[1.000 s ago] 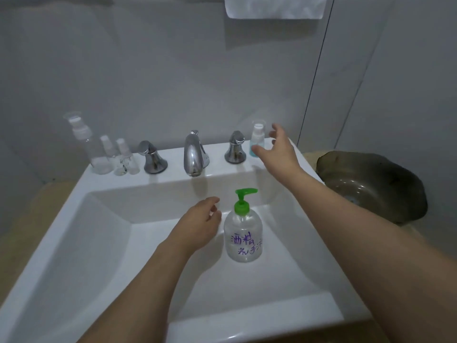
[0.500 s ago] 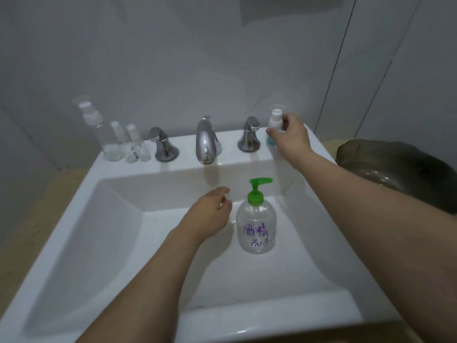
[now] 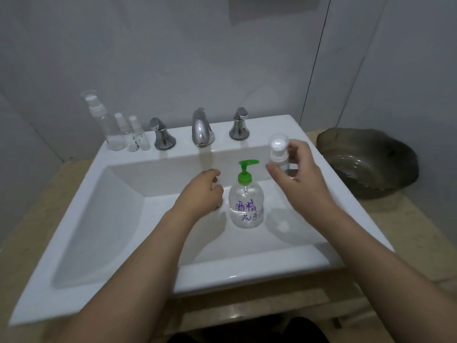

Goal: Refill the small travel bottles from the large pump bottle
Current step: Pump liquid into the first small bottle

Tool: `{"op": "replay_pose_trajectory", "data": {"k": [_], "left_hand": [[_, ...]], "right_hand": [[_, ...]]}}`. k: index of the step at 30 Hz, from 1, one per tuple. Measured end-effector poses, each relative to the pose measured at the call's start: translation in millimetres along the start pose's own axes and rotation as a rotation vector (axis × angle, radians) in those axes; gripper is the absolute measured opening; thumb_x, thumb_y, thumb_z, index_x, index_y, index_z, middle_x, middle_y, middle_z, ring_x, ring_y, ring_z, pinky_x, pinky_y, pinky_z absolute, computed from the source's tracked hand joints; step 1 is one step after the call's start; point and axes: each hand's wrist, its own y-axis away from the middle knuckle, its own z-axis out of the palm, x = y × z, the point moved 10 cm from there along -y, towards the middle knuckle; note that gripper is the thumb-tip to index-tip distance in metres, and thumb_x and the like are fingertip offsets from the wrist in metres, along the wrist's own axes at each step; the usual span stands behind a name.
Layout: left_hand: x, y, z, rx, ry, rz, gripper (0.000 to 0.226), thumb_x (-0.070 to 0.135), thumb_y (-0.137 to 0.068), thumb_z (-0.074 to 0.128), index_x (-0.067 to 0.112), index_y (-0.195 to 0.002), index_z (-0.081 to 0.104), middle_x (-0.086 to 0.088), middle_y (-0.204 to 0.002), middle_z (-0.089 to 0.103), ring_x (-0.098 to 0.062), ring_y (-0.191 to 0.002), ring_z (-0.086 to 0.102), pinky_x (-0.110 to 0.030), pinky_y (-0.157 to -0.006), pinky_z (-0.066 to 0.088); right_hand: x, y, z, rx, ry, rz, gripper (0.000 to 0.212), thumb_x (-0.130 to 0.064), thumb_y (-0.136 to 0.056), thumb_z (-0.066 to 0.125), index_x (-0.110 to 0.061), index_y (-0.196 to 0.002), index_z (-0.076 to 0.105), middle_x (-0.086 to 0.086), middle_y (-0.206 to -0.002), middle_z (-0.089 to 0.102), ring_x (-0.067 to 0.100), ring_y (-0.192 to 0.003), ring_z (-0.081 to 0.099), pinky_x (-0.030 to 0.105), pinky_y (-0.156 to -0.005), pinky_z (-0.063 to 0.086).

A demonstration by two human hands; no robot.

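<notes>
Small clear travel bottle with white cap, off the ledge since a second ago, now held in my right hand, at 1 o'clock of the clear green-pump bottle in the white sink | left hand loosely curled, seemingly holding nothing, at its 9 o'clock | next: uncap, I reckon.

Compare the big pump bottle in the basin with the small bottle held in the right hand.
The pump bottle is much larger than the small bottle. The pump bottle has a green pump; the small bottle's top is white under a clear cap. The pump bottle stands in the sink; the right hand holds the small bottle. Both have clear bodies.
</notes>
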Motion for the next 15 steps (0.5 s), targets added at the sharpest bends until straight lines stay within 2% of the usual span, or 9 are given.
{"op": "replay_pose_trajectory", "data": {"k": [3, 5, 8, 11, 15], "left_hand": [[23.1, 28.0, -12.0, 0.120, 0.108, 0.041, 0.039, 0.017, -0.094, 0.048, 0.017, -0.132, 0.054, 0.003, -0.125, 0.056, -0.014, -0.095, 0.057, -0.036, -0.089, 0.050], [37.5, 40.8, -12.5, 0.156, 0.241, 0.064, 0.034, 0.017, -0.093, 0.050, 0.019, -0.127, 0.057, 0.006, -0.120, 0.058, -0.013, -0.090, 0.059, -0.036, -0.086, 0.052], [42.4, 61.7, -12.4, 0.212, 0.478, 0.015, 0.028, 0.017, -0.093, 0.053, 0.024, -0.119, 0.060, 0.008, -0.112, 0.062, -0.012, -0.090, 0.060, -0.033, -0.083, 0.053], [46.1, 84.0, -8.8, 0.201, 0.626, -0.004, 0.032, 0.012, -0.089, 0.056, 0.029, -0.115, 0.063, 0.008, -0.106, 0.064, -0.016, -0.088, 0.060, -0.029, -0.076, 0.050], [52.1, 99.1, -2.0, 0.131, 0.728, -0.005, 0.032, 0.020, -0.083, 0.061, 0.027, -0.114, 0.065, 0.006, -0.101, 0.065, -0.011, -0.081, 0.059, -0.024, -0.067, 0.047]], "right_hand": [[-2.7, 14.3, 4.1, -0.069, 0.086, -0.012, 0.036, -0.019, -0.081, 0.073, -0.032, -0.107, 0.051, -0.018, -0.100, 0.058, -0.007, -0.090, 0.053, 0.007, -0.073, 0.042], [2.2, 18.8, 13.5, -0.173, 0.208, -0.013, 0.033, -0.018, -0.078, 0.074, -0.030, -0.102, 0.053, -0.011, -0.098, 0.056, -0.001, -0.086, 0.052, 0.006, -0.071, 0.038], [18.9, 31.8, 26.3, -0.352, 0.365, 0.013, 0.024, -0.027, -0.077, 0.074, -0.023, -0.096, 0.060, -0.003, -0.095, 0.055, 0.009, -0.084, 0.051, 0.011, -0.068, 0.036], [26.9, 43.5, 32.6, -0.439, 0.407, 0.036, 0.029, -0.037, -0.076, 0.076, -0.018, -0.096, 0.067, 0.002, -0.092, 0.056, 0.014, -0.083, 0.053, 0.024, -0.072, 0.042], [27.6, 48.6, 44.6, -0.519, 0.401, 0.043, 0.031, -0.043, -0.076, 0.076, -0.028, -0.100, 0.064, -0.003, -0.094, 0.056, 0.013, -0.083, 0.057, 0.028, -0.077, 0.047]]}}
